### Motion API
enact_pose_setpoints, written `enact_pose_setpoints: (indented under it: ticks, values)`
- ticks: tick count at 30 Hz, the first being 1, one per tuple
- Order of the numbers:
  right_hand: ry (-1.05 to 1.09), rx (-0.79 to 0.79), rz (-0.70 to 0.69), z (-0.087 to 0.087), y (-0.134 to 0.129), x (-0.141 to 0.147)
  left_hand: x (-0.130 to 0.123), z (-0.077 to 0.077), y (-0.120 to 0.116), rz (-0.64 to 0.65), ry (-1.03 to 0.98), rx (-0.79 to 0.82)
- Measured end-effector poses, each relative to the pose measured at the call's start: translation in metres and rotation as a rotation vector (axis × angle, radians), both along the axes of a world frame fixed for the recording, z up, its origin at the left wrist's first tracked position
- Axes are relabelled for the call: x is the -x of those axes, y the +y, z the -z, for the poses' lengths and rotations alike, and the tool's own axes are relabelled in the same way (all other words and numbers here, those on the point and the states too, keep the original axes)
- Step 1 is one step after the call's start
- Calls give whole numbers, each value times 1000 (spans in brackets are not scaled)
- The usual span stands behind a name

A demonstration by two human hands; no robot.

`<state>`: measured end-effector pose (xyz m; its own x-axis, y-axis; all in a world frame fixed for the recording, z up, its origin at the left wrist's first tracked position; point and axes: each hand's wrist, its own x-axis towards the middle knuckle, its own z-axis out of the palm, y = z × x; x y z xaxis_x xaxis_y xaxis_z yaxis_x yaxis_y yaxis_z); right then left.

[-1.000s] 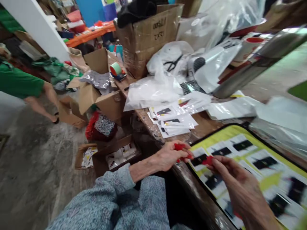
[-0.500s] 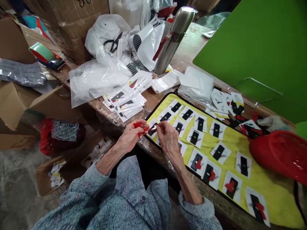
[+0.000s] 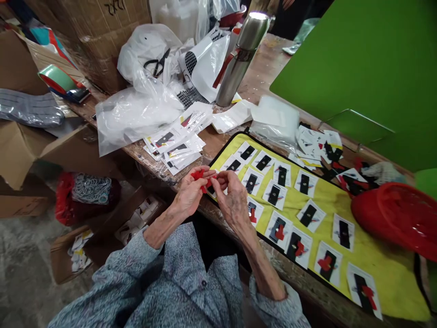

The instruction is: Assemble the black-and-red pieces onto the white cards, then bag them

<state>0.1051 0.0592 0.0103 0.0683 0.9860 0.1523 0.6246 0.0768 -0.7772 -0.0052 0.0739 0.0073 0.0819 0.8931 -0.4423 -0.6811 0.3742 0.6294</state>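
Note:
My left hand is closed around several small red pieces, which stick out between its thumb and fingers. Against it, my right hand has its thumb and fingertips drawn together on the edge of one red piece. The exact shape of the pieces is hidden by the fingers. Both hands hover over the near left corner of a yellow cloth with a black border. Rows of white cards with black strips lie on it; a red piece rests on several of the nearer cards.
A steel thermos stands behind a pile of printed cards. Clear plastic bags and scissors lie at the back left. On the right are a red basin and a green panel. Open cartons sit below left.
My right hand has shifted left from the card at the cloth's corner to the red pieces in my left hand. The left hand stays nearly in place.

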Motion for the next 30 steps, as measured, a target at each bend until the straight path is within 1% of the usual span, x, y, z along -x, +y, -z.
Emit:
enact_pose_setpoints:
  ticks: [5,8,11,13,16,19,22,24,26,30]
  values:
    - [-64,-58,-10,7,2,-1,-3,-3,2,32,-47,19]
    - [-146,-80,5,5,1,-3,-4,-5,4,54,-96,72]
    - [-199,-75,-16,1,1,-7,-7,-6,7,93,-140,135]
    - [-146,-68,-23,-1,2,-9,-9,-6,9,115,-160,149]
    - [29,-43,-17,-3,7,-12,-12,-7,12,127,-161,145]
    - [243,58,-25,-6,13,-19,-14,-9,13,124,-156,173]
    - [409,127,25,-11,16,-36,-14,-14,11,134,-171,201]
    - [447,152,42,-13,13,-51,-12,-17,9,157,-160,203]
    - [437,205,21,-12,6,-64,-9,-18,7,190,-128,189]
    - [410,310,29,-4,-8,-76,-8,-11,5,256,-82,144]
